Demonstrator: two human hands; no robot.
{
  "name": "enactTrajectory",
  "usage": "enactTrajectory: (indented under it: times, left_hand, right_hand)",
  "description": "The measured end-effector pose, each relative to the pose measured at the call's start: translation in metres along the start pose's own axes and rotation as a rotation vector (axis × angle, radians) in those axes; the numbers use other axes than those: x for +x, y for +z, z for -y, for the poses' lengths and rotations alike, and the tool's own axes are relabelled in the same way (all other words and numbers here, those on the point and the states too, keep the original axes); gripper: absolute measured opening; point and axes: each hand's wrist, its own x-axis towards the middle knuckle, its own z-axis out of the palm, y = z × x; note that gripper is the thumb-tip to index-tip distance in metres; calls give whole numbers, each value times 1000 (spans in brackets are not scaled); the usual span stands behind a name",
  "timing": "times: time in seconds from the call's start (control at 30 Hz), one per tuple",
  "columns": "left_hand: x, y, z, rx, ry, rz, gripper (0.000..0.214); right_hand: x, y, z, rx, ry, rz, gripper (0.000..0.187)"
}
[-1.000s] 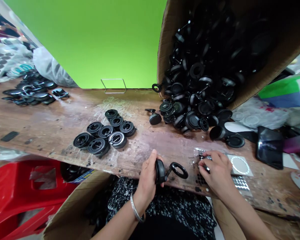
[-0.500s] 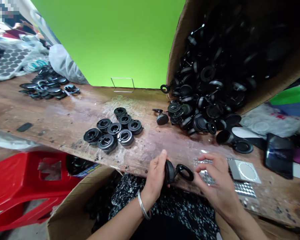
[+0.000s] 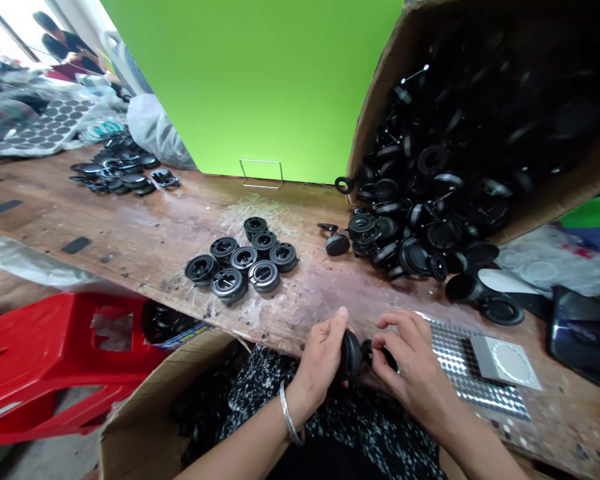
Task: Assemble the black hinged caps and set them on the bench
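Your left hand [image 3: 324, 347] gripping black ring-armed mount [image 3: 351, 357] by round base, near surface [image 3: 320, 293] edge; your right hand [image 3: 410, 357] bending fingers at ring [image 3: 392, 361], pinch unclear. Mount looking light, stiff, probably smooth; base rim offering surest hold.

This looks like a workshop: a scuffed wooden worktop [image 3: 145, 230], many similar black parts [image 3: 414, 256] spilling from a big cardboard box [image 3: 369, 110], a plastic stool [image 3: 35, 340] nearby.
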Motion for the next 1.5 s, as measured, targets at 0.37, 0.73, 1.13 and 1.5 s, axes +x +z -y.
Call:
enactTrajectory:
  times: [0.37, 0.73, 1.13, 1.5]
  left_hand:
    - [1, -15, -7, -57, -89, 3, 56]
    - [-3, -18, -7, -25, -7, -44, 54]
    - [-4, -24, -10, 18, -61, -64, 53]
    - [-4, -26, -8, -1, -65, -55, 53]
  right_hand:
    - [8, 1, 4, 93, -97, 147, 16]
    - [11, 12, 2, 147, 17, 149, 15]
    - [23, -2, 6, 376, 167, 291, 16]
    - [21, 11, 8, 163, 44, 248, 15]
